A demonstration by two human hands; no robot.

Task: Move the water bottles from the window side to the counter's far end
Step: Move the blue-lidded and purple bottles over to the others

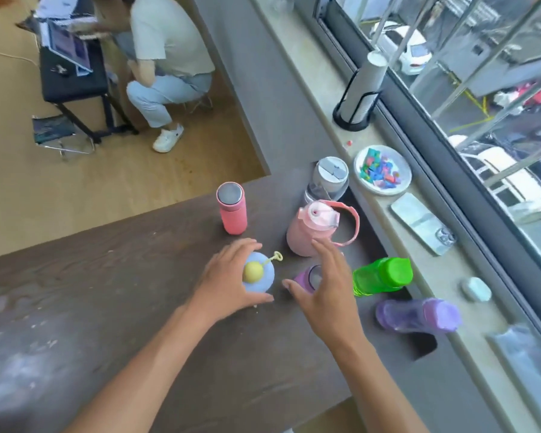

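Left hand grip curled around blue bottle mid-worktop. Right hand spread loosely over small purple bottle, contact unclear. Green bottle right, by window.

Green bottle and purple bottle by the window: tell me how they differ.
The green bottle is bright, translucent green with a green cap; the purple bottle is pale, see-through violet with a purple cap. The green bottle stands closer to the right hand; the purple bottle sits further along the window side, nearer the camera. Both are capped plastic bottles, and neither hand touches them.
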